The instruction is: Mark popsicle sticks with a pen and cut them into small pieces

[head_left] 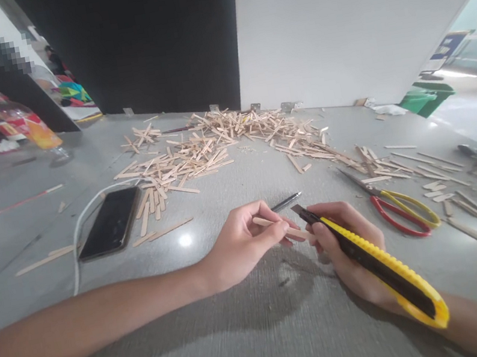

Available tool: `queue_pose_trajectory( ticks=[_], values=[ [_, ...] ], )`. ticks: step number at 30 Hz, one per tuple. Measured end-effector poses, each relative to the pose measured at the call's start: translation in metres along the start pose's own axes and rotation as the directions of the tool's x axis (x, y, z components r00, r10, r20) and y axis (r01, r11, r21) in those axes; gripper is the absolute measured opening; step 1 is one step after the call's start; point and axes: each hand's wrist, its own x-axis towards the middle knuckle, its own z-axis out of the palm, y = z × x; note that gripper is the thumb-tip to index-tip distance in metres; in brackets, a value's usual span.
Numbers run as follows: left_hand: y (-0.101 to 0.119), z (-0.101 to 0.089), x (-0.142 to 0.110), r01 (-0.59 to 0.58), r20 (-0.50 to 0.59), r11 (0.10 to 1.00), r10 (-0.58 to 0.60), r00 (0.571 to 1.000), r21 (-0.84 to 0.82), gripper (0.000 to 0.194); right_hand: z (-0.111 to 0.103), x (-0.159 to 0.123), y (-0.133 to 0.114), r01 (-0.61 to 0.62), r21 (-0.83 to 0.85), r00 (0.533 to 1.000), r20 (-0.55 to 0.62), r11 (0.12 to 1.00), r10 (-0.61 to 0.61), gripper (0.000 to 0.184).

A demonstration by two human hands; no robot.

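My left hand (244,241) pinches a small wooden stick (296,232) just above the grey table (248,347). My right hand (345,246) is wrapped round a yellow and black utility knife (381,267). The knife's blade tip rests at the stick's right end. Both hands meet in the middle of the view, near the table's front. A black pen (285,201) lies just behind my left fingers.
A large heap of wooden sticks (223,141) spreads across the back of the table. Red and yellow scissors (401,209) lie right of my hands. A black phone (111,221) with a white cable lies to the left. A plastic bottle (31,125) stands far left.
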Motion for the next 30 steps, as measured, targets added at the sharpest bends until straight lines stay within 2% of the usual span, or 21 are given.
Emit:
queue_pose_trajectory(
  ticks=[3, 6, 12, 16, 18, 20, 23, 24, 28, 30],
  values=[
    [0.017, 0.004, -0.004, -0.002, 0.068, 1.000, 0.002, 0.998, 0.002, 0.021, -0.001, -0.001, -0.007, 0.002, 0.045, 1.000, -0.025, 0.999, 0.000, 0.011],
    [0.027, 0.008, -0.009, -0.010, 0.050, 0.999, 0.008, 0.999, 0.040, 0.018, -0.001, -0.003, -0.008, 0.030, 0.077, 0.999, -0.019, 0.997, -0.029, 0.012],
    [0.029, 0.014, -0.022, 0.118, 0.136, 0.993, -0.116, 0.984, -0.007, 0.037, -0.001, -0.009, -0.008, 0.072, 0.081, 0.996, 0.045, 0.994, -0.076, 0.012],
    [0.034, 0.019, -0.028, 0.174, 0.069, 0.966, -0.190, 0.979, 0.192, 0.026, -0.007, -0.007, -0.025, 0.083, 0.066, 0.997, -0.007, 0.994, -0.083, 0.010],
    [0.036, 0.021, -0.030, 0.171, 0.060, 0.954, -0.191, 0.980, 0.246, 0.023, -0.012, -0.006, -0.035, 0.084, 0.050, 0.996, -0.011, 0.995, -0.084, 0.007],
    [0.036, 0.023, -0.031, 0.128, 0.057, 0.966, -0.144, 0.988, 0.226, 0.032, -0.016, -0.004, -0.045, 0.108, 0.030, 0.994, -0.016, 0.994, -0.108, 0.006],
    [0.035, 0.025, -0.033, 0.086, 0.036, 0.986, -0.092, 0.995, 0.142, 0.059, -0.022, -0.004, -0.057, 0.166, 0.008, 0.985, -0.050, 0.986, -0.165, 0.013],
    [0.035, 0.026, -0.033, 0.092, 0.037, 0.989, -0.097, 0.995, 0.113, 0.060, -0.024, -0.004, -0.061, 0.180, 0.001, 0.983, -0.046, 0.984, -0.179, 0.014],
    [0.037, 0.031, -0.034, 0.145, 0.105, 0.988, -0.150, 0.983, 0.054, 0.024, -0.029, -0.009, -0.068, 0.202, -0.032, 0.979, 0.024, 0.979, -0.201, 0.017],
    [0.037, 0.033, -0.034, 0.163, 0.109, 0.986, -0.164, 0.980, 0.021, 0.023, -0.030, -0.012, -0.069, 0.206, -0.075, 0.979, 0.015, 0.976, -0.205, 0.015]
  ],
)
